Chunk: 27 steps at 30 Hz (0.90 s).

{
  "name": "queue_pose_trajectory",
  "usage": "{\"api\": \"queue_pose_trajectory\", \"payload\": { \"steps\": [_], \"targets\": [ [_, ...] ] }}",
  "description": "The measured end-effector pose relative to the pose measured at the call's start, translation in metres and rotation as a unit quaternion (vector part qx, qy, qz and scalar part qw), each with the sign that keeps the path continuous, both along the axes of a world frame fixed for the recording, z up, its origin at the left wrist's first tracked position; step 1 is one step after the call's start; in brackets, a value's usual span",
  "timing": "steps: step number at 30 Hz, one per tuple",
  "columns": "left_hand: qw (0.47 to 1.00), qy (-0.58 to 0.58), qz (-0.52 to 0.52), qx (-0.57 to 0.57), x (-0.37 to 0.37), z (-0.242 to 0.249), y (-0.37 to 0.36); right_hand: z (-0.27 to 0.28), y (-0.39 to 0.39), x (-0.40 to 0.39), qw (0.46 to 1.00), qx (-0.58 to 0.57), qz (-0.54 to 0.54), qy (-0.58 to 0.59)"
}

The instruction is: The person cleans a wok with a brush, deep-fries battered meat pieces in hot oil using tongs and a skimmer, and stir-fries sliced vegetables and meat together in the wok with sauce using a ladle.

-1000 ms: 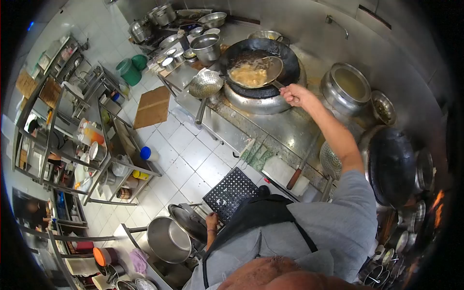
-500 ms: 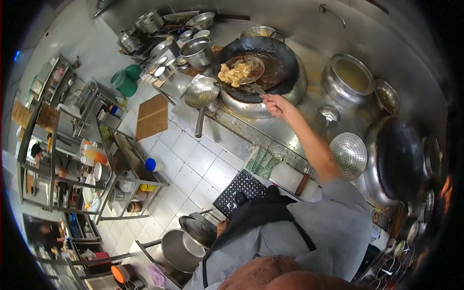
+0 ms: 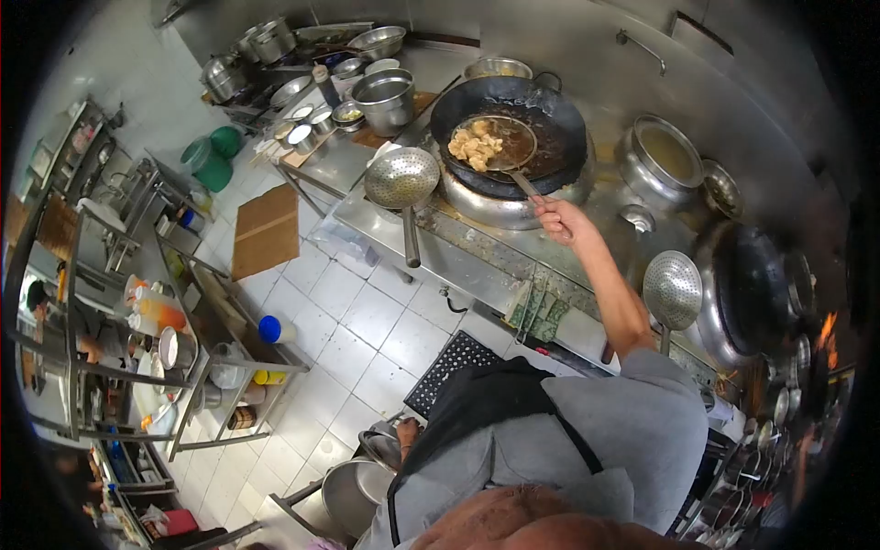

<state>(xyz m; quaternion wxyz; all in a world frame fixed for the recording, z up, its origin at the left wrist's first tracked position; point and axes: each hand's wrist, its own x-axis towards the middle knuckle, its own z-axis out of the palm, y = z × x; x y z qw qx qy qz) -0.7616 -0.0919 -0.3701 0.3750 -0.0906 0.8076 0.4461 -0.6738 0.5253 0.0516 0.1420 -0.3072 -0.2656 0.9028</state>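
My right hand [image 3: 561, 222] is closed around the handle of a wide, flat mesh skimmer [image 3: 515, 137]. Pale golden fried pieces [image 3: 475, 145] lie on the skimmer's left side, inside a large black wok [image 3: 573, 119] with dark liquid in it. The wok sits on a round steel burner ring [image 3: 486, 207]. Left of the wok, a perforated ladle [image 3: 401, 178] rests at the counter's edge, its handle pointing down. My left hand [image 3: 408, 431] hangs low beside the apron, near a steel pot; its fingers are too small and partly hidden to read.
A steel pot of liquid [image 3: 667, 156], a second perforated ladle [image 3: 673, 290] and another black wok [image 3: 761, 289] stand to the right. Bowls and a steel pot [image 3: 383, 99] are at the back left. A metal shelf rack [image 3: 174, 367] stands at left; flames [image 3: 828, 339] show far right.
The view has shifted. The fried pieces on the skimmer look more gathered together, and the skimmer sits lower in the wok. My right hand still grips its handle. My left hand shows more.
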Motion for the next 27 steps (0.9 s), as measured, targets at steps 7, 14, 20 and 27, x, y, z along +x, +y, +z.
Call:
{"api": "queue_pose_trajectory", "payload": {
  "steps": [7, 14, 20, 27],
  "targets": [
    [0.986, 0.054, -0.153, -0.041, -0.042, 0.09, 0.012, 0.01, -0.027, 0.001, 0.999, -0.005, -0.038, -0.001],
    [0.948, 0.176, -0.26, 0.051, -0.078, 0.033, 0.01, 0.033, -0.039, -0.011, 0.999, -0.021, -0.038, -0.005],
    [0.961, 0.098, -0.257, 0.034, -0.054, 0.057, 0.04, -0.007, 0.0, -0.036, 0.998, 0.061, -0.026, -0.019],
    [0.987, 0.026, -0.155, -0.014, 0.004, 0.064, 0.056, 0.007, 0.003, -0.027, 0.999, -0.024, -0.008, 0.022]
  ]
}}
